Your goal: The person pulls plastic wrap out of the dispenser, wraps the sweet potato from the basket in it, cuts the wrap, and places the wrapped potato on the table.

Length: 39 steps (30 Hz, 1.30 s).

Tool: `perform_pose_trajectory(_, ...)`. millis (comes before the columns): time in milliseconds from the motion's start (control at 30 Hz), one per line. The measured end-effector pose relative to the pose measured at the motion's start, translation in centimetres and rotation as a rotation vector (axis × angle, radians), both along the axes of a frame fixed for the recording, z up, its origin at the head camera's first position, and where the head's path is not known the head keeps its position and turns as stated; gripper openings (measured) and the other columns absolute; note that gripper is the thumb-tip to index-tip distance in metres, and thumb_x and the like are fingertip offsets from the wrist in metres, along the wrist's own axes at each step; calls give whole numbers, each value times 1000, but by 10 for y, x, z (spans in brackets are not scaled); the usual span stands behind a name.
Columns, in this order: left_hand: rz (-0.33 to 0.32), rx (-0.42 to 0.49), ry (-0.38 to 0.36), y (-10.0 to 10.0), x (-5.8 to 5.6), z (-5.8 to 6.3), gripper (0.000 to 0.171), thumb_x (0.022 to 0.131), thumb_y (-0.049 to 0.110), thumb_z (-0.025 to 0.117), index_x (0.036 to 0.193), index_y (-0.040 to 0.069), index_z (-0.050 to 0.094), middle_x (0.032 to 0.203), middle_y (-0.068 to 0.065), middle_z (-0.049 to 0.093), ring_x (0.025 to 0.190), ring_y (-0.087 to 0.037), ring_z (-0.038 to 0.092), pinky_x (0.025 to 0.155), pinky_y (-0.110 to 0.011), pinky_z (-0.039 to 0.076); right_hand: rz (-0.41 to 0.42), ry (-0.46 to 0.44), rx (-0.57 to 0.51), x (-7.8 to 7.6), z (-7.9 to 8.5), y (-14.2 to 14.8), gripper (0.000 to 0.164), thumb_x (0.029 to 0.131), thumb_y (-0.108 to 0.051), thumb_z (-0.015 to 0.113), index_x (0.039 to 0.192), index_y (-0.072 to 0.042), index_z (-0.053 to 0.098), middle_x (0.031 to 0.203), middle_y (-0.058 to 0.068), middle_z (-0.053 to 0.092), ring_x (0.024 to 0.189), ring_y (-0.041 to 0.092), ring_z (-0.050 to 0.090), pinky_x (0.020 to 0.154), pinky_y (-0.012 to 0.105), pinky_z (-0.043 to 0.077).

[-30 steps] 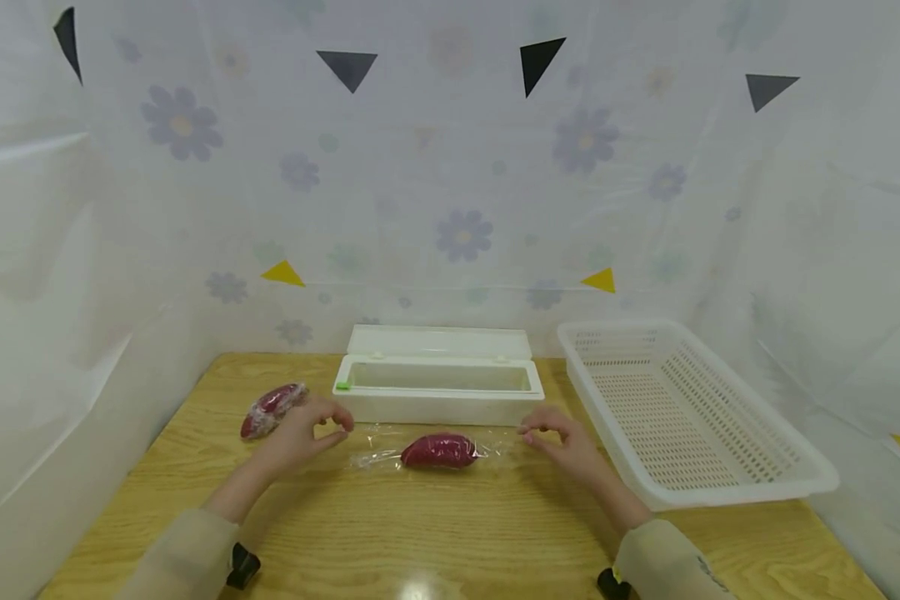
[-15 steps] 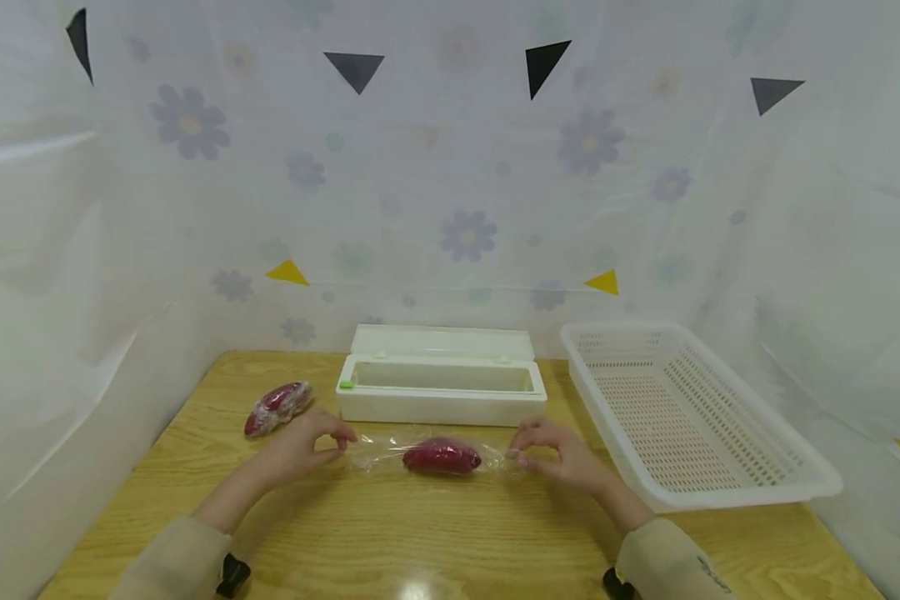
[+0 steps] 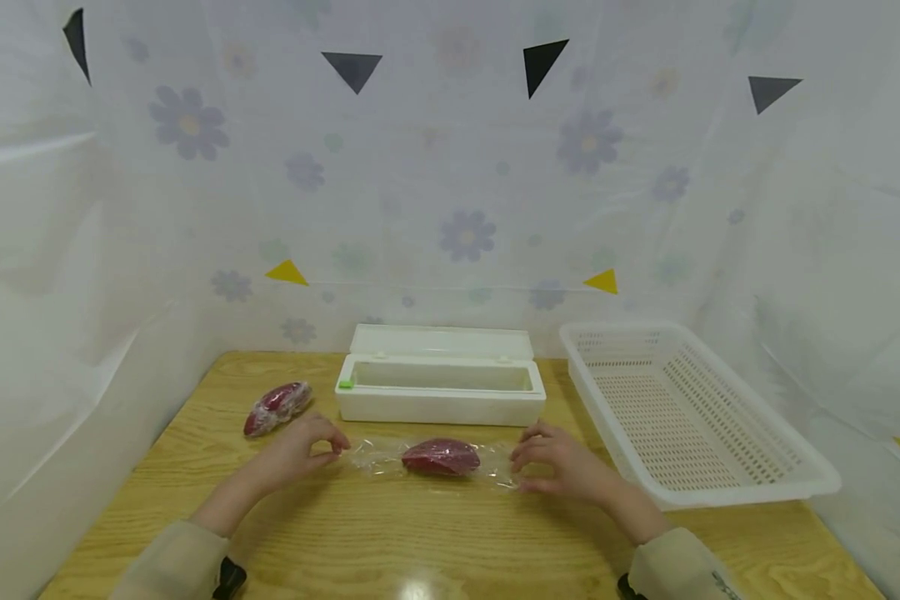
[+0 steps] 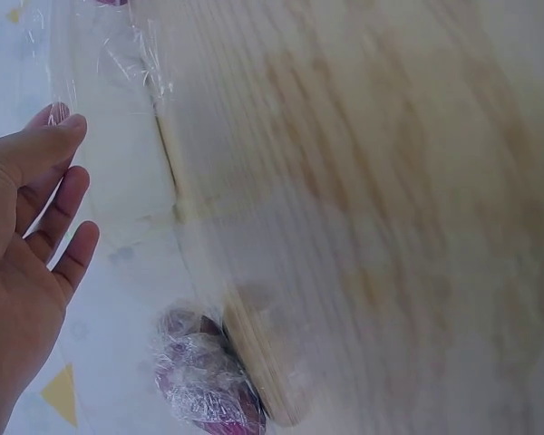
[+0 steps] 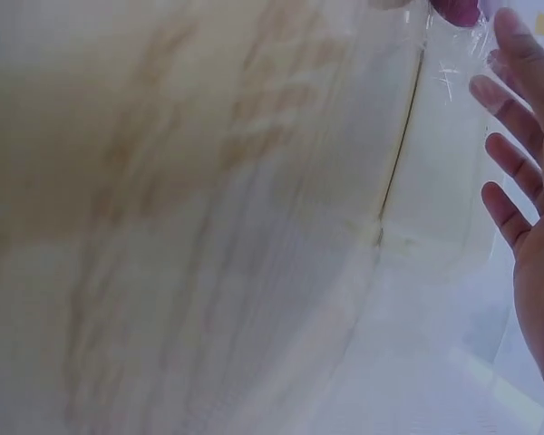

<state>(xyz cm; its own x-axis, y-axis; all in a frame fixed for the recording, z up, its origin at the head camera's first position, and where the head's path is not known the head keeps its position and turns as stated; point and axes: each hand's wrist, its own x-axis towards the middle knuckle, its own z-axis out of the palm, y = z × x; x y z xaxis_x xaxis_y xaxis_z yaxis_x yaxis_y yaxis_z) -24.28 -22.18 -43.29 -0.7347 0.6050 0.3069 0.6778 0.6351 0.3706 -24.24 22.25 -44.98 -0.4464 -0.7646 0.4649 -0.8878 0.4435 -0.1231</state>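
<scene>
A red-purple sweet potato [image 3: 440, 457] lies in clear plastic wrap [image 3: 375, 457] on the table, in the middle of the head view. The wrap passes over it and spreads out to both sides. My left hand [image 3: 300, 454] pinches the left end of the wrap between thumb and index finger, as the left wrist view shows. At the right end, my right hand [image 3: 566, 467] has its fingers apart, with the fingertips right at the wrap's edge. A second sweet potato [image 3: 277, 408], wrapped in crinkled film, sits beyond my left hand.
Behind the sweet potato stands a long white plastic-wrap box [image 3: 441, 407], its lid [image 3: 441, 341] raised and a green slider [image 3: 346, 384] at its left. A white perforated basket [image 3: 750, 500] occupies the table's right side. Pale flowered sheeting [image 3: 390, 225] hangs around the table [image 3: 390, 542].
Both hands have come to the wrap's ends, and the wrap has been drawn over the sweet potato. The right hand's fingers have since spread, and it has shifted slightly right.
</scene>
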Motion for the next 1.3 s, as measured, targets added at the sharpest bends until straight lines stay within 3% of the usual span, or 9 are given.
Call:
perform_pose_trajectory(233,-21,-18,48,-1,1,1,16,79,1,73,88,14,71,87,8,66,85,-12,59,76,-31,50,-24,92,75,1,2,3,28,65,-27,83,89,-19,69,103,-5,69,106,27,55,93,51,41)
perform_pose_trajectory(333,-28,-26,49,-1,2,2,16,79,1,73,87,15,71,87,9,65,86,-12,58,76,-32,50,-29,113,100,3,3,3,22,68,-17,82,86,-19,69,102,-3,69,106,28,56,90,51,44)
perform_pose_trajectory(400,-33,-36,53,-2,3,3,16,79,3,73,87,17,72,87,11,64,86,-12,57,76,-33,50,-47,111,98,5,4,3,20,70,-5,74,83,-20,69,102,-3,69,105,27,56,87,50,45)
perform_pose_trajectory(567,-56,-27,74,-2,3,0,14,81,7,73,87,19,73,86,14,62,85,-8,55,77,-35,48,-99,28,-43,8,7,-2,39,60,14,47,75,-19,63,100,0,68,101,22,56,83,43,47)
perform_pose_trajectory(700,-37,35,76,2,3,4,11,85,10,68,84,19,73,84,16,60,82,-7,53,74,-34,45,-212,-3,-158,8,12,-14,34,71,14,52,81,-15,64,98,-2,67,96,15,57,77,33,49)
perform_pose_trajectory(833,52,69,72,22,4,15,12,90,15,64,82,21,71,82,15,56,81,-11,51,75,-38,43,-366,-33,-208,7,20,-35,21,83,2,64,95,-15,68,99,-4,67,96,15,60,80,35,51)
perform_pose_trajectory(967,106,105,138,54,0,19,4,88,15,67,88,18,71,84,8,62,84,-16,57,78,-39,47,-433,-127,-252,4,26,-60,15,86,-11,68,101,-14,69,101,-3,68,95,17,61,81,37,52)
perform_pose_trajectory(1133,82,178,130,93,-5,14,13,84,13,71,98,12,70,95,-1,67,92,-21,60,81,-39,50,-411,-272,-288,-1,26,-83,16,89,-18,66,104,-14,69,103,-3,68,96,18,61,82,38,52)
perform_pose_trajectory(1300,69,177,72,116,-7,6,14,83,16,72,97,12,70,100,-1,66,97,-20,59,87,-39,48,-339,-309,-273,-3,21,-94,16,87,-18,68,103,-13,69,103,-1,68,100,19,60,87,39,50)
